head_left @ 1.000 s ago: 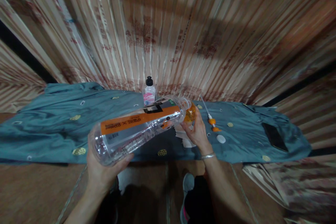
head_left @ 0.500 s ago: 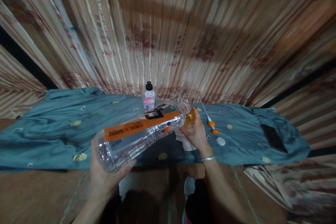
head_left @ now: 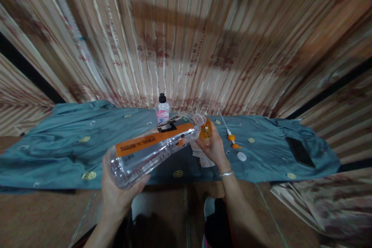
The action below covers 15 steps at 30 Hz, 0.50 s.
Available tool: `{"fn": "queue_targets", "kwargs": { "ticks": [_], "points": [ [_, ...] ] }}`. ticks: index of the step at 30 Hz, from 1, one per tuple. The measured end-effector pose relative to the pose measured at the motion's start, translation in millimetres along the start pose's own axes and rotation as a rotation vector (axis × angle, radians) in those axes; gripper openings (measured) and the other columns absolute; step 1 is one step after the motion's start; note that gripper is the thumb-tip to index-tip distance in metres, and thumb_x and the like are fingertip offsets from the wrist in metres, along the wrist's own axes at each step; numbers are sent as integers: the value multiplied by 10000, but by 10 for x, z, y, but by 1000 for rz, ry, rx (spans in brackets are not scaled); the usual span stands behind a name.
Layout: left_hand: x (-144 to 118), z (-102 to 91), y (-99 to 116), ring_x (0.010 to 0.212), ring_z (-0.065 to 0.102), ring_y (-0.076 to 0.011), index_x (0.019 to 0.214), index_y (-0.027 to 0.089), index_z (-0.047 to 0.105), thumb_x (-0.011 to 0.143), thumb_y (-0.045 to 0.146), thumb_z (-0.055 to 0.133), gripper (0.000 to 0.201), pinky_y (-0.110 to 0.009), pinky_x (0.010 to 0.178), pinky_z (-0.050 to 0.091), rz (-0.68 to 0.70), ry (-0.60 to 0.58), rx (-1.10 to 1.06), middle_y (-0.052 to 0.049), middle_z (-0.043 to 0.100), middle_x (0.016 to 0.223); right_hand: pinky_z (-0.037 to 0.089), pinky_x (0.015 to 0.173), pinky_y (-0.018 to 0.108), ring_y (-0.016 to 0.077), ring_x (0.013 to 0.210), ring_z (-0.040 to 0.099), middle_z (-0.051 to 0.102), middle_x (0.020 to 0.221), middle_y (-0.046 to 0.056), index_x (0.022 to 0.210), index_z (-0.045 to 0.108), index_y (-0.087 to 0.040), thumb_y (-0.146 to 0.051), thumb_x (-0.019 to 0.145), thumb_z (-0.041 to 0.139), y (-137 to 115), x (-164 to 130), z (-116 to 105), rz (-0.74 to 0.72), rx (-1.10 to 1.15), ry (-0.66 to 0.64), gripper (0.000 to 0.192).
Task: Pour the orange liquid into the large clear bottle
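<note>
A large clear plastic bottle [head_left: 154, 147] with an orange and grey label lies tilted across the middle, its neck lower-pointing to the right. My left hand [head_left: 119, 193] is closed around its base. In my right hand [head_left: 213, 149] is a small amber bottle [head_left: 206, 128], held with the fingers wrapped round it. The clear bottle's neck meets the amber bottle's top; the exact contact is too small to make out. Right of that hand, an orange and white pump head [head_left: 231, 138] with a long tube lies on the cloth, beside a white round cap [head_left: 241, 156].
A teal patterned cloth [head_left: 69, 143] covers the long table. A small bottle with a black cap [head_left: 162, 110] stands behind the clear bottle. White tissue [head_left: 203, 159] lies under my right hand. A black phone [head_left: 300, 152] rests at the right. A striped curtain [head_left: 180, 38] hangs behind.
The view has shifted slightly. Both hands keep hold of their bottles, in nearly the same pose, with the neck of the clear bottle still at the amber bottle.
</note>
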<state>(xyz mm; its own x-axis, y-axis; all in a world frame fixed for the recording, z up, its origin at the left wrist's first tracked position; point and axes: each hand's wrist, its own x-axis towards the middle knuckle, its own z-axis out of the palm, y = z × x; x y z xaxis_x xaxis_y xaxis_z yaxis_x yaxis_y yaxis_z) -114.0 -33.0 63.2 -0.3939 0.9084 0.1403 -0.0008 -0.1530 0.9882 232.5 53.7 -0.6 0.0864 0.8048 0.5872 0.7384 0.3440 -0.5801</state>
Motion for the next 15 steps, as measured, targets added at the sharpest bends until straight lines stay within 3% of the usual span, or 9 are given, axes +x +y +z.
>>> {"fn": "queue_targets", "kwargs": {
  "ticks": [4,10,15],
  "points": [
    [18,-53,-144,1274,794,-423,1364,296,687,398,412,1156,1081,-571,1058,709,43,-47,-2,-82,796,1319,578,1320,650,409,1577,675,680,1681,234,1758,463,-196,-571,945,916,-1,6,-3,15,20,9,1003],
    [147,-85,-147,1435,717,-484,1443,285,679,386,460,1171,1178,-673,1273,567,64,-53,71,-93,754,1394,576,1318,663,415,1563,687,697,1657,234,1737,490,-201,-578,948,907,7,23,11,15,56,47,968],
    [220,-7,-56,1418,725,-501,1423,281,692,375,485,1163,1167,-694,1264,574,108,-83,124,-100,748,1381,596,1295,658,422,1556,694,698,1661,237,1734,497,-195,-588,945,903,43,22,27,64,53,69,971]
  ]
}}
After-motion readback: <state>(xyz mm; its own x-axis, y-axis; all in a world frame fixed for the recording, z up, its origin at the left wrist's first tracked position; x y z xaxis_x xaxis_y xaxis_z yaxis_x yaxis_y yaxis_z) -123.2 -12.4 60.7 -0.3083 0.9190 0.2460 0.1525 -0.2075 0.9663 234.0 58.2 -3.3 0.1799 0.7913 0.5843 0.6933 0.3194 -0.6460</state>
